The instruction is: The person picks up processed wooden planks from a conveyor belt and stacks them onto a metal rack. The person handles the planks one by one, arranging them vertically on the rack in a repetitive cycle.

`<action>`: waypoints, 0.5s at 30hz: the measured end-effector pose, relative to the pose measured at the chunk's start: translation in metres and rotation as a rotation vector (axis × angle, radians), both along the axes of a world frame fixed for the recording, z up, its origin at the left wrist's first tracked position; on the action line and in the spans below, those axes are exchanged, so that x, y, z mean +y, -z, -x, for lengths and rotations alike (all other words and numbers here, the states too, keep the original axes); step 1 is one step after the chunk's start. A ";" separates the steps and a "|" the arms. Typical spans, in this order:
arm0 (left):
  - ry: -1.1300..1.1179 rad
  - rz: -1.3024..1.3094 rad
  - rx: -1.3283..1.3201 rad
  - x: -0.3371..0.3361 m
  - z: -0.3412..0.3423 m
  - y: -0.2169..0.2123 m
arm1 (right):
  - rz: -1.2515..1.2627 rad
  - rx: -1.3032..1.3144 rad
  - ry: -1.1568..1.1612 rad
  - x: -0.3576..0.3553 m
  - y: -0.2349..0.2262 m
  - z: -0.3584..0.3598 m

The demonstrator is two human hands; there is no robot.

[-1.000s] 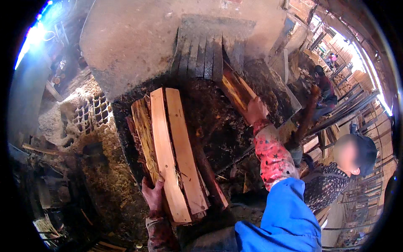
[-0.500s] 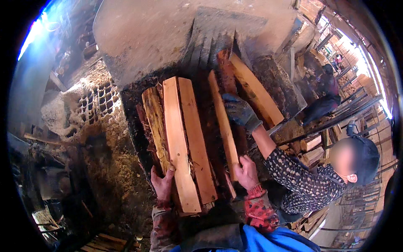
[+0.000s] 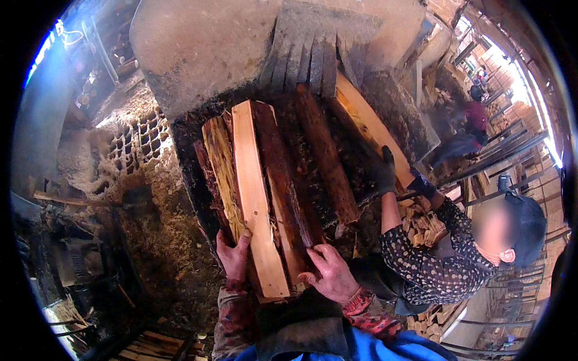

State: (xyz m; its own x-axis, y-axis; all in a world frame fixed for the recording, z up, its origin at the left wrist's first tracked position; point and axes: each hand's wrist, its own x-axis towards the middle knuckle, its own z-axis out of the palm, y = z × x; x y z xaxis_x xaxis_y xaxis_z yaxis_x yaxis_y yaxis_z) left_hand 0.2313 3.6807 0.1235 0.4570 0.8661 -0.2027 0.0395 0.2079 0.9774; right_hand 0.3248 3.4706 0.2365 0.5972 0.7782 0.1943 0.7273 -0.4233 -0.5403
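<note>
My left hand [image 3: 233,256] is closed on the left side of a stack of split wooden boards, its thumb over a yellowish bark-edged board [image 3: 223,168] beside a pale board [image 3: 256,198]. My right hand [image 3: 332,275] grips the near end of a dark bark-covered board [image 3: 283,162], fingers at its right edge and thumb toward its end. That board lies bark up, partly over a paler board underneath. The undersides of the stack and some fingertips are hidden.
Another bark-covered slab [image 3: 328,156] lies right of the stack. A co-worker's gloved hands [image 3: 385,171] are at a pale board [image 3: 367,123] farther right. Behind rises a large worn panel [image 3: 205,48] with dark hanging strips [image 3: 301,60]. Split wood [image 3: 424,225] is piled beside the co-worker.
The board in my right hand has come left onto the stack, bark now up. The co-worker's gloved hand has left it and moved right to the pale board. My left hand stays put.
</note>
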 end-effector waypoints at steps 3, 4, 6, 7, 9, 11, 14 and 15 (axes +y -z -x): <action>0.013 -0.014 0.053 0.004 0.005 0.004 | -0.126 0.161 0.040 0.004 0.007 -0.029; 0.013 -0.010 0.049 0.002 0.004 -0.004 | -0.125 -0.012 0.132 0.007 0.014 -0.047; 0.022 -0.003 0.025 0.000 -0.002 -0.013 | -0.056 -0.145 0.283 0.003 0.040 -0.097; 0.025 0.006 0.014 -0.002 -0.007 -0.016 | 0.069 -0.220 0.339 -0.002 0.056 -0.125; 0.014 0.006 0.022 -0.002 -0.007 -0.014 | 0.282 -0.136 0.400 0.005 0.076 -0.157; -0.003 -0.002 0.056 -0.001 -0.005 -0.009 | 0.340 -0.087 0.435 0.011 0.089 -0.171; -0.010 0.028 -0.013 -0.002 -0.005 -0.011 | 0.315 -0.023 0.431 0.017 0.092 -0.181; -0.009 0.037 -0.015 -0.002 -0.003 -0.011 | 0.287 0.056 0.427 0.020 0.083 -0.180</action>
State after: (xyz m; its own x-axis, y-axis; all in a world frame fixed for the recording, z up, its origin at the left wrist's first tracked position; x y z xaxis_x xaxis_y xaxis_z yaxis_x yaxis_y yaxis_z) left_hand 0.2347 3.6784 0.1349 0.4521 0.8623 -0.2279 0.0229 0.2442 0.9695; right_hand 0.5050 3.4901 0.1531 0.8765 0.4803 -0.0329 0.4308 -0.8129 -0.3920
